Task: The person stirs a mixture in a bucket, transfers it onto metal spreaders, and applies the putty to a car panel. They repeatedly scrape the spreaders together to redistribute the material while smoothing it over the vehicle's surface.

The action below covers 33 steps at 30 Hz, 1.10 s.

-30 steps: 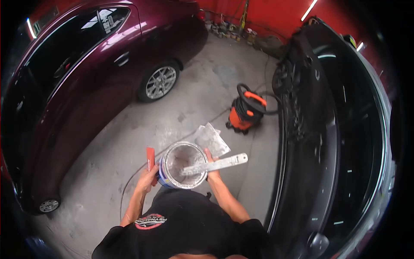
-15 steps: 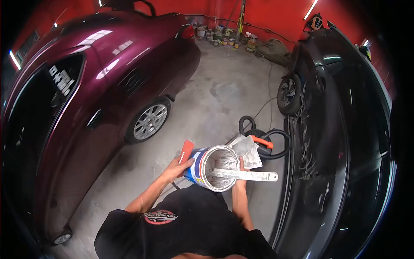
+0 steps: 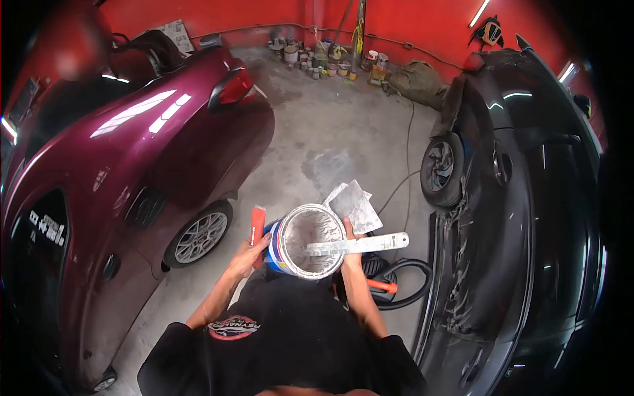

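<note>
A blue-and-white can (image 3: 279, 256) is held between my two hands in front of my chest, its mouth tilted up toward me. Pale smears coat its inner wall. My left hand (image 3: 247, 255) grips the can's left side along with a flat red tube-like item (image 3: 257, 228) with white lettering. On the opposite side, my right hand (image 3: 352, 249) is closed against the can, its fingers partly hidden. Flat, smeared putty spreaders (image 3: 356, 208) stick out above that hand. A whitish mixing stick (image 3: 360, 245) lies across the rim with one end inside the can.
A maroon car (image 3: 152, 152) stands at left, a dark car (image 3: 528, 198) with a rough, damaged-looking side at right. On the floor beside my right arm sits a black hose (image 3: 422, 290) with an orange part (image 3: 382, 286). Several paint cans (image 3: 330, 68) line the red wall.
My view has shifted, and I appear to have moved forward between the cars. The black hose now sits lower, beside my right forearm. Both hands keep their hold on the can.
</note>
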### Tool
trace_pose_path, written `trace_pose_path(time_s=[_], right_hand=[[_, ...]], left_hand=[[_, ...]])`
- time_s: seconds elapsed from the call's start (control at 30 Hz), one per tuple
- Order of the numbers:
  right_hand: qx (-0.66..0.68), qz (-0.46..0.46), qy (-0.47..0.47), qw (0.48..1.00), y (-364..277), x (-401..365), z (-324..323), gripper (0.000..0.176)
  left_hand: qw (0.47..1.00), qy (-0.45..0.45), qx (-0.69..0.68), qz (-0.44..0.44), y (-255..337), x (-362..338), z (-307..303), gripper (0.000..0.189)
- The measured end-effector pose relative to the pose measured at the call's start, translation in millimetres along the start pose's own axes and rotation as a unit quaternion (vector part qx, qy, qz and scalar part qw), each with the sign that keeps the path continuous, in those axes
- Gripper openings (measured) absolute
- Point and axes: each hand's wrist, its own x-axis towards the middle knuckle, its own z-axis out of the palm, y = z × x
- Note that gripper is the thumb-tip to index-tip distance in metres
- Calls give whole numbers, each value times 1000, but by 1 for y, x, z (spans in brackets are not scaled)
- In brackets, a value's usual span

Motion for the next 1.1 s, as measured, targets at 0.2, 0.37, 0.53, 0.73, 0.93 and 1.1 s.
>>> trace_pose_path(time_s=[0.2, 0.37, 0.53, 0.73, 0.93, 1.1], right_hand=[[-8, -12, 27, 1000, -18, 169, 42, 55], [78, 35, 59, 995, -78, 286, 49, 55], [39, 15, 68, 997, -167, 385, 48, 43], [99, -3, 47, 994, -210, 498, 104, 35], [46, 117, 108, 986, -223, 663, 178, 31], [-52, 101, -29, 993, -260, 766, 272, 60]], left_hand=[[1000, 14, -24, -2, 67, 146, 44, 55], [998, 11, 67, -18, 174, 235, 120, 65], [992, -38, 120, -17, 264, 333, 196, 60], [994, -64, 85, 8, 315, 480, 229, 52], [996, 0, 89, -1, 363, 630, 238, 45], [996, 86, 21, -8, 418, 678, 222, 41]])
